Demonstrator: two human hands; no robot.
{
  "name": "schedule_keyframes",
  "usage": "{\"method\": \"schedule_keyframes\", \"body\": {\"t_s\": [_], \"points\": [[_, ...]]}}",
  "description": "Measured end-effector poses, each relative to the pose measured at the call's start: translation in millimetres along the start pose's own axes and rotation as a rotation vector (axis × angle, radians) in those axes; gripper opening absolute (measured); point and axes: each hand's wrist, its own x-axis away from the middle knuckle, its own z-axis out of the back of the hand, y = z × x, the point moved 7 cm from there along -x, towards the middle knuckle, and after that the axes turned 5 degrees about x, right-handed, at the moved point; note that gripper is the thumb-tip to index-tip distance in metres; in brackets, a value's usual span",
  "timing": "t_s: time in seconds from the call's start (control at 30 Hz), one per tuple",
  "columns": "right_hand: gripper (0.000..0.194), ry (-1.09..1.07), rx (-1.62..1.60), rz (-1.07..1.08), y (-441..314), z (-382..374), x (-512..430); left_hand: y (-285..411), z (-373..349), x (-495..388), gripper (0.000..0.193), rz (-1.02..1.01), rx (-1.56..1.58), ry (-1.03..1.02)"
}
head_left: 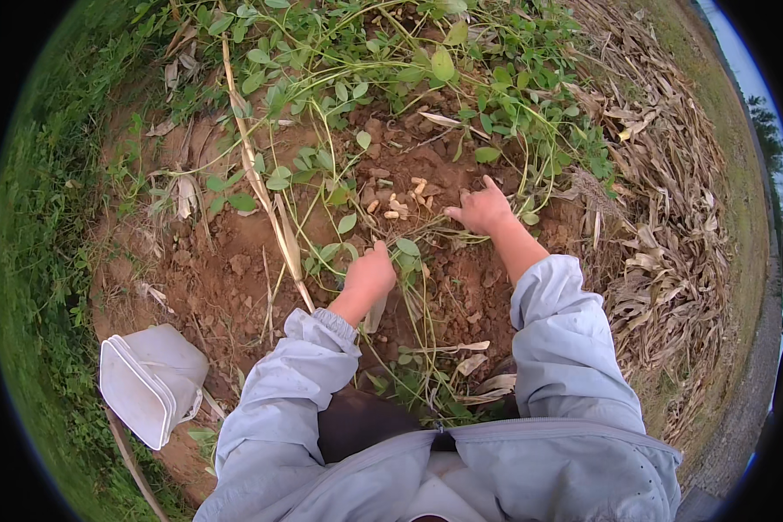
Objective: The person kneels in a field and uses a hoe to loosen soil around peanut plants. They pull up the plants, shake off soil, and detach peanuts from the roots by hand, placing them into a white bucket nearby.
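Observation:
My left hand (370, 273) is curled into a fist around the stems of a peanut vine (424, 230), low over the soil; its fingertips are mostly hidden. My right hand (484, 207) reaches forward at the other end of these stems, thumb and index finger spread, with nothing seen between them. Between and ahead of the hands, several pale peanut pods (398, 207) lie loose on reddish-brown clods. Leafy green peanut plants (424, 65) spread over the ground beyond both hands.
A white plastic bucket (160, 378) lies tipped on its side at the left, mouth facing left. A dry cornstalk (254, 169) slants across the soil left of my left hand. Heaped dry corn leaves (665, 261) line the right side. Green growth (46, 261) borders the left.

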Motion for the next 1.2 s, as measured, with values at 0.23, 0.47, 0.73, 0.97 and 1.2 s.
{"method": "schedule_keyframes", "body": {"t_s": [0.23,0.47,0.73,0.97,1.2], "points": [[0.055,-0.102,-0.760,0.054,-69,-152,128,-43,-43,44,0.019,0.260,0.547,-0.305],[0.050,0.064,-1.394,0.306,-177,-41,195,8,50,98,0.010,0.254,1.346,-0.207],[0.037,-0.112,-1.219,0.211,-189,-100,139,-87,-14,55,0.060,0.314,0.538,-0.130],[0.036,-0.016,-0.971,0.355,-223,-56,147,-45,-15,66,0.104,0.434,0.724,-0.186],[0.037,0.205,-0.937,0.537,-198,-41,134,-65,19,83,0.059,0.264,0.758,0.061]]}}
